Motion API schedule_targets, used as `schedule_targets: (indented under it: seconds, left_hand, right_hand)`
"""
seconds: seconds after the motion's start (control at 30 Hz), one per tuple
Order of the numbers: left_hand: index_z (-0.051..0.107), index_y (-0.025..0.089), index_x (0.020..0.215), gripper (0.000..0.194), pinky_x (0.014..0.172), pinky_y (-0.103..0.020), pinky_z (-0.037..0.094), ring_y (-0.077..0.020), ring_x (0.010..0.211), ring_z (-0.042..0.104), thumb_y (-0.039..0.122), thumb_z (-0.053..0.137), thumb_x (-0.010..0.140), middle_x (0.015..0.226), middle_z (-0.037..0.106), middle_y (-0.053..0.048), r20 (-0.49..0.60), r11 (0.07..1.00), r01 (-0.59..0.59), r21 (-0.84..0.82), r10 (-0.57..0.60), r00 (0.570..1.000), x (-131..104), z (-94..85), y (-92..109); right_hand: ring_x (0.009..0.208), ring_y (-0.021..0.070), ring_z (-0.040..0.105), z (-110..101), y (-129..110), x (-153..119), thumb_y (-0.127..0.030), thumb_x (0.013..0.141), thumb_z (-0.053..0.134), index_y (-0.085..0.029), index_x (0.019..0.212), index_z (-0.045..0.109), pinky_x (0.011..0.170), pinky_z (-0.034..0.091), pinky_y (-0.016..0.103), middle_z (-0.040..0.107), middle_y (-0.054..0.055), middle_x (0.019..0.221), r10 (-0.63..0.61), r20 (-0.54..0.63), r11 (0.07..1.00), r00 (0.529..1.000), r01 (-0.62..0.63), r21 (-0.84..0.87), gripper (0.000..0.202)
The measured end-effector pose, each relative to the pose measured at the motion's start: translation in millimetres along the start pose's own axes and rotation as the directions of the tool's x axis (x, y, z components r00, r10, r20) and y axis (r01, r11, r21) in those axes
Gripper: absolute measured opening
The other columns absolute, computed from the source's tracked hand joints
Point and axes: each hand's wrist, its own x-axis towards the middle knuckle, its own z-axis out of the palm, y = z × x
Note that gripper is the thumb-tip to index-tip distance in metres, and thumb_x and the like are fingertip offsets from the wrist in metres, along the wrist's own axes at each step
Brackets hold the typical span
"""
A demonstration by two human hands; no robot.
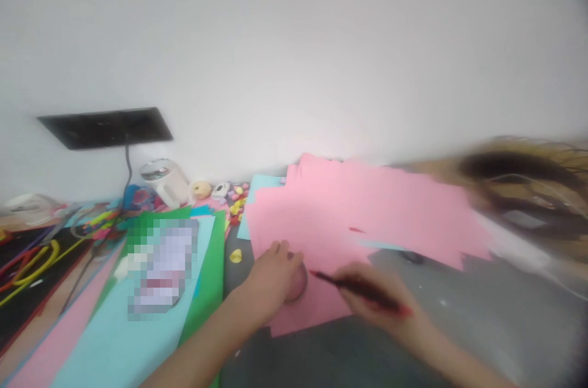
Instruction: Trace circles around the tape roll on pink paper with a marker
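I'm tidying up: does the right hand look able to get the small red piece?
Probably yes: the small red piece lies on the pink paper just beyond the right hand, with nothing visible between them, though that hand holds a pen.

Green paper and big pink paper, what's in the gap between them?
In the head view, a little yellow piece lies on the grey table, with more small bits farther back; the left forearm crosses nearer.

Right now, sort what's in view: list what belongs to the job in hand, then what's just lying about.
In the job, by the look of it:
round object, held by the left hand
pen, in the right hand
pink paper, beneath the object

Apparently lying about:
green sheet
light-blue sheet
white container
yellow piece
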Motion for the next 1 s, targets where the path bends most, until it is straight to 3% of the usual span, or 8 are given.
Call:
schedule_targets:
  seconds: [0.07,0.13,0.33,0.4,0.5,0.67,0.8,1.0]
  left_hand:
    - [0.051,0.014,0.107,0.039,0.081,-0.036,0.041,-0.0249,0.098,0.046,0.001,0.046,0.071,0.106,0.051,-0.013,-0.009,0.999,0.039,0.015,-0.039,0.999,1.9,3.3,3.8]
    - [0.052,0.014,0.108,0.034,0.079,-0.038,0.042,-0.027,0.099,0.046,0.005,0.044,0.076,0.105,0.051,-0.015,-0.039,0.997,0.073,0.016,-0.072,0.997,5.1,9.7,7.2]
    - [0.055,0.013,0.111,0.035,0.078,-0.043,0.041,-0.031,0.099,0.049,0.007,0.042,0.079,0.102,0.053,-0.018,-0.094,0.994,0.106,0.026,-0.103,0.99,16.9,31.1,15.0]
    - [0.056,0.01,0.113,0.037,0.077,-0.045,0.042,-0.0332,0.1,0.05,0.005,0.038,0.081,0.108,0.053,-0.021,-0.057,0.987,0.16,0.033,-0.158,0.986,20.8,33.7,18.5]
    - [0.055,0.009,0.118,0.042,0.077,-0.052,0.041,-0.0412,0.107,0.047,0.004,0.039,0.08,0.12,0.047,-0.025,-0.021,0.97,0.238,0.038,-0.237,0.971,25.4,32.6,24.4]
    - [0.052,0.011,0.123,0.046,0.072,-0.061,0.039,-0.0494,0.108,0.043,0.009,0.042,0.079,0.121,0.048,-0.026,0.101,0.93,0.358,-0.081,-0.349,0.931,34.9,29.5,29.3]
    - [0.051,0.017,0.124,0.042,0.074,-0.059,0.038,-0.0447,0.104,0.047,0.021,0.041,0.083,0.114,0.053,-0.021,0.079,0.829,0.475,-0.295,-0.474,0.877,47.0,46.4,25.0]
    - [0.055,0.017,0.118,0.039,0.068,-0.053,0.041,-0.0375,0.089,0.056,0.026,0.044,0.082,0.096,0.061,-0.017,-0.11,0.852,0.402,-0.337,-0.459,0.881,55.2,87.3,11.6]
  right_hand:
    - [0.07,0.0192,0.066,-14.3,-6.0,26.6,-0.03,0.077,0.06,-0.019,0.079,0.063,0.061,0.055,0.028,0.068,0.005,0.076,0.127,-0.16,0.989,0.979,-0.112,0.101,0.011]
    - [0.071,0.0214,0.067,-20.1,-13.2,57.1,-0.037,0.078,0.06,-0.016,0.08,0.063,0.064,0.057,0.032,0.068,0.006,0.073,0.253,-0.141,0.951,0.957,-0.218,0.221,0.022]
    - [0.076,0.0165,0.067,13.2,-33.2,130.4,-0.024,0.085,0.052,-0.013,0.09,0.053,0.075,0.056,0.036,0.069,0.009,0.086,0.124,0.315,0.862,0.941,-0.259,0.435,0.011]
    - [0.075,0.0152,0.067,31.2,-37.2,143.2,-0.015,0.084,0.051,-0.015,0.095,0.048,0.073,0.056,0.035,0.069,0.007,0.085,0.054,0.512,0.875,0.857,-0.287,0.389,0.011]
    - [0.072,0.0143,0.066,55.0,-41.0,154.0,-0.007,0.081,0.049,-0.016,0.089,0.047,0.07,0.054,0.03,0.066,0.001,0.075,-0.048,0.766,0.936,0.641,-0.238,0.258,0.013]
    - [0.061,0.0113,0.061,79.5,-42.5,160.1,-0.001,0.081,0.044,-0.018,0.086,0.042,0.061,0.05,0.024,0.06,-0.003,0.065,-0.22,0.906,0.942,0.361,-0.163,0.294,0.018]
    - [0.058,0.0104,0.058,84.4,-44.5,161.6,0.002,0.079,0.043,-0.019,0.082,0.042,0.059,0.049,0.022,0.057,-0.004,0.063,-0.241,0.926,0.955,0.289,-0.098,0.279,0.021]
    - [0.06,0.0129,0.058,86.5,-56.7,161.9,-0.001,0.077,0.048,-0.019,0.077,0.043,0.057,0.047,0.022,0.055,-0.003,0.063,-0.142,0.95,0.987,0.278,0.112,0.114,0.018]
